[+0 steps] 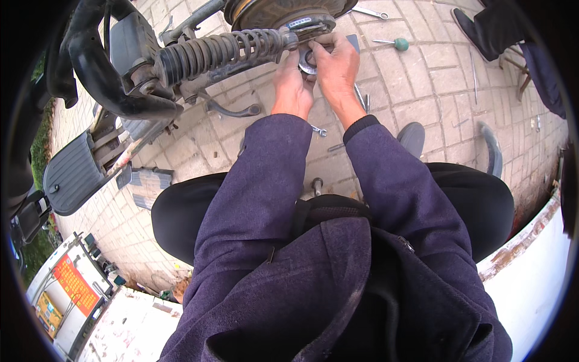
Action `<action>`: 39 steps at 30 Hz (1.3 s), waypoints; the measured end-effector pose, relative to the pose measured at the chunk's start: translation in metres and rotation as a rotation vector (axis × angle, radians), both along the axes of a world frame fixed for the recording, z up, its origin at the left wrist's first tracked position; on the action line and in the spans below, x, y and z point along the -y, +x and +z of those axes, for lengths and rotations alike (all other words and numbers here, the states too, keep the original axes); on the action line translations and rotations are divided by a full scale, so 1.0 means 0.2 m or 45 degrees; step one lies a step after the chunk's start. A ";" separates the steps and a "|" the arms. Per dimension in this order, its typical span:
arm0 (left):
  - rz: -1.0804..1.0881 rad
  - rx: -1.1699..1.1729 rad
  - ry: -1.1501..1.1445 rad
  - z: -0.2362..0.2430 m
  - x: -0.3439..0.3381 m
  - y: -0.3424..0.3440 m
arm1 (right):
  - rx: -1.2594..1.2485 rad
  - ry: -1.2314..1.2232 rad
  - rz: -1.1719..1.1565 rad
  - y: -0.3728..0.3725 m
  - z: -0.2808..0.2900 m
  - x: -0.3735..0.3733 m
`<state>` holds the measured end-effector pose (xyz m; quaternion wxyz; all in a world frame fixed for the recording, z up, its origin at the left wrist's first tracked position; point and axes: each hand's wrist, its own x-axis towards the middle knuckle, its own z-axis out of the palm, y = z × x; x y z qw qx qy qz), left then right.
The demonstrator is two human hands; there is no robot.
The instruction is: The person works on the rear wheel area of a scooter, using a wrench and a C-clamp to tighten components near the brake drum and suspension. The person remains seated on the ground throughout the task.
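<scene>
At the lower end of a coil-spring shock absorber (223, 54), both hands work close together beside a dirty wheel (283, 13). My left hand (292, 85) is closed around a shiny ring-shaped metal part (308, 62) just below the wheel's hub. My right hand (339, 65) has its thumb and fingers bent together against the same spot, its fingertips partly hidden; what they pinch I cannot make out. A dark flat piece (353, 42) shows behind the right hand. The shock absorber belongs to a vehicle with a black tubular frame (93, 66).
On the paving lie a wrench (370, 12), a green-handled screwdriver (399, 44), a smaller wrench (319, 131), a thin rod (474, 78) and a curved grey piece (491, 149). A pedal-like lever (232, 107) juts out left. Another person's shoe (465, 25) is at upper right.
</scene>
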<state>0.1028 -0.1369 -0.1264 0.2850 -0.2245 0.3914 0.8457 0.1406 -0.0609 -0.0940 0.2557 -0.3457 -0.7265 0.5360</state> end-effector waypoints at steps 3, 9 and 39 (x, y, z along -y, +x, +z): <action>0.003 -0.014 0.020 0.01 0.00 0.00 | -0.030 0.118 -0.035 -0.01 -0.03 0.00; 0.006 -0.020 0.003 0.01 0.00 0.01 | -0.068 0.063 -0.035 -0.01 -0.06 0.00; -0.020 -0.040 0.036 0.04 0.00 -0.01 | 0.177 0.469 -0.081 0.02 0.02 0.04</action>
